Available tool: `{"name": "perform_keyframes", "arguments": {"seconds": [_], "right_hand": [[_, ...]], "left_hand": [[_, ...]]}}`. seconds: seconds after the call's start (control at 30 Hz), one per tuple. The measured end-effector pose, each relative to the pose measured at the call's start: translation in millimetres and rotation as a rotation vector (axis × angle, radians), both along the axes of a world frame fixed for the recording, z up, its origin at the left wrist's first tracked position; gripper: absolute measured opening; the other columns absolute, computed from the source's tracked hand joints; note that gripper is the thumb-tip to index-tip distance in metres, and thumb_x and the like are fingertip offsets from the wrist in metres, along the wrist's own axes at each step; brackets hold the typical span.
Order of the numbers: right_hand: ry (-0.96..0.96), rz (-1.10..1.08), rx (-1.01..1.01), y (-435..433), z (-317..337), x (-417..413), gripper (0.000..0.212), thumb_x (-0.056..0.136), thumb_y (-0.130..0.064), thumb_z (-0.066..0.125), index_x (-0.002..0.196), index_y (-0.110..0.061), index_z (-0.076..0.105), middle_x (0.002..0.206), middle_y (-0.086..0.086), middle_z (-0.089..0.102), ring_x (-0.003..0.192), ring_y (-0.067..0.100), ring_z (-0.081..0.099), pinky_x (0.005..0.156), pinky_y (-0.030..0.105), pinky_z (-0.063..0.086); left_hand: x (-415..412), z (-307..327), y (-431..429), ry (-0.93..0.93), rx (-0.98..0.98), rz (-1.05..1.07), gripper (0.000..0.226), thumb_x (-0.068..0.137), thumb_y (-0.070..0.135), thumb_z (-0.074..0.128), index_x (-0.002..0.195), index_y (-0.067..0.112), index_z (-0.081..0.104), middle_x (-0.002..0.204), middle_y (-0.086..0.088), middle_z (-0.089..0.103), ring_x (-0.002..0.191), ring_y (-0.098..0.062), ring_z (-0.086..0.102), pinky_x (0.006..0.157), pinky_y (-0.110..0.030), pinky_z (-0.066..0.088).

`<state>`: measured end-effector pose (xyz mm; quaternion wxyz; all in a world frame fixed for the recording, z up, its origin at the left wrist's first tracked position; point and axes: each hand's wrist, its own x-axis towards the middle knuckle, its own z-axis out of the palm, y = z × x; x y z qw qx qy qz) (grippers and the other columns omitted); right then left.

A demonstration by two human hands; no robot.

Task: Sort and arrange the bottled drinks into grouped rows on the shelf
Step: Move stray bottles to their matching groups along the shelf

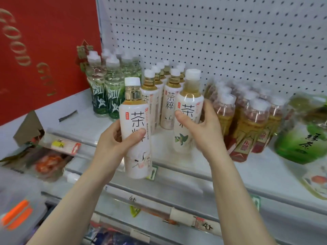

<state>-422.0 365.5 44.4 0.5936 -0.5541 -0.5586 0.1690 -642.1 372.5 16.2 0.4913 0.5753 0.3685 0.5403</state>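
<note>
While the near bottle [135, 131] is gripped by the left hand [113, 140] in front of the shelf [194, 168] edge, the second bottle [188, 110] is clasped by the right hand [205, 128] just over the shelf. Both are best set upright, labels forward, heading the matching white rows [169, 96] behind, clear of the green bottles [106, 89].

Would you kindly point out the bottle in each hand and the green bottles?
Left-hand bottle [134, 119], head view, white label.
Right-hand bottle [191, 103], head view, label's upper part.
Green bottles [115, 91], head view, front bottle's body.

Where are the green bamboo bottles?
Head view, far left of the shelf: green bamboo bottles stand beside the red panel, left of the white tea rows.
</note>
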Motion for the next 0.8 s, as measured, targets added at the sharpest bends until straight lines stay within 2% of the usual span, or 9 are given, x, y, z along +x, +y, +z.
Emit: {"name": "perform_keyframes", "arguments": {"seconds": [0.07,0.17,0.33,0.4,0.47,0.57,0.63,0.73,0.8], "right_hand": [[-0.018,-0.013,-0.016,21.4,-2.6,-1.5,0.046,0.074,-0.043,0.082,0.113,-0.041,0.058,0.111,-0.014,0.068,0.101,-0.001,0.064,0.089,0.038,0.056],[0.007,-0.033,-0.037,49.0,-9.2,-6.1,0.052,0.073,-0.036,0.084,0.119,-0.029,0.061,0.108,-0.015,0.070,0.098,-0.002,0.065,0.087,0.034,0.056],[0.008,-0.094,-0.081,78.1,-22.8,-16.6,0.046,0.073,-0.041,0.083,0.112,-0.034,0.061,0.098,-0.024,0.067,0.087,-0.023,0.057,0.073,0.015,0.045],[0.002,-0.121,-0.093,85.3,-24.3,-23.5,0.044,0.073,-0.041,0.083,0.110,-0.036,0.060,0.098,-0.023,0.067,0.085,-0.024,0.056,0.070,0.011,0.042],[-0.035,-0.169,-0.092,89.5,-23.9,-30.0,0.044,0.074,-0.041,0.083,0.110,-0.034,0.060,0.102,-0.019,0.067,0.090,-0.016,0.059,0.072,0.014,0.045],[-0.096,-0.231,-0.126,90.1,-20.6,-36.2,0.052,0.076,-0.043,0.082,0.120,-0.026,0.060,0.114,-0.007,0.064,0.107,0.010,0.060,0.089,0.035,0.051],[-0.153,-0.238,-0.197,84.9,-15.0,-38.0,0.061,0.078,-0.048,0.078,0.128,-0.022,0.056,0.123,-0.003,0.060,0.117,0.016,0.056,0.097,0.044,0.049],[-0.234,-0.384,-0.028,67.7,6.8,-45.6,0.065,0.083,-0.058,0.068,0.134,-0.021,0.050,0.127,-0.005,0.056,0.118,0.013,0.053,0.099,0.040,0.048],[-0.311,-0.376,0.153,57.2,30.8,-61.5,0.054,0.086,-0.060,0.062,0.128,-0.027,0.054,0.114,-0.014,0.059,0.106,0.005,0.057,0.088,0.028,0.050]], "left_hand": [[-2.2,1.6,14.3,-0.002,0.022,0.010,0.054,0.059,0.043,0.078,0.109,0.025,0.067,0.103,0.011,0.076,0.089,-0.003,0.071,0.065,-0.015,0.054],[-6.1,0.5,32.8,-0.020,0.042,0.018,0.041,0.066,0.030,0.078,0.105,0.025,0.067,0.097,0.015,0.076,0.084,0.001,0.071,0.063,-0.012,0.053],[-13.3,-1.5,55.5,-0.033,0.054,-0.014,0.045,0.064,0.032,0.080,0.106,0.025,0.067,0.099,0.014,0.076,0.085,0.001,0.071,0.064,-0.011,0.053],[-16.1,0.0,64.6,-0.022,0.062,-0.045,0.048,0.062,0.034,0.081,0.107,0.026,0.067,0.100,0.015,0.076,0.086,0.002,0.070,0.065,-0.011,0.053],[-19.3,0.9,72.5,-0.012,0.063,-0.077,0.050,0.061,0.034,0.082,0.108,0.028,0.066,0.100,0.016,0.076,0.087,0.002,0.070,0.066,-0.011,0.052],[-24.6,0.9,81.9,0.007,0.065,-0.131,0.054,0.057,0.045,0.079,0.108,0.033,0.065,0.101,0.017,0.075,0.090,0.001,0.070,0.067,-0.012,0.053],[-27.4,-0.9,87.4,0.046,0.068,-0.171,0.054,0.056,0.048,0.079,0.107,0.039,0.065,0.104,0.018,0.075,0.093,0.000,0.070,0.069,-0.014,0.055],[-30.3,-3.9,92.8,0.119,0.097,-0.222,0.052,0.056,0.051,0.080,0.105,0.052,0.063,0.108,0.020,0.073,0.097,-0.001,0.069,0.073,-0.021,0.057],[-29.1,-6.6,95.8,0.141,0.122,-0.255,0.058,0.058,0.050,0.081,0.112,0.045,0.062,0.110,0.017,0.073,0.099,-0.003,0.069,0.080,-0.028,0.056]]}}
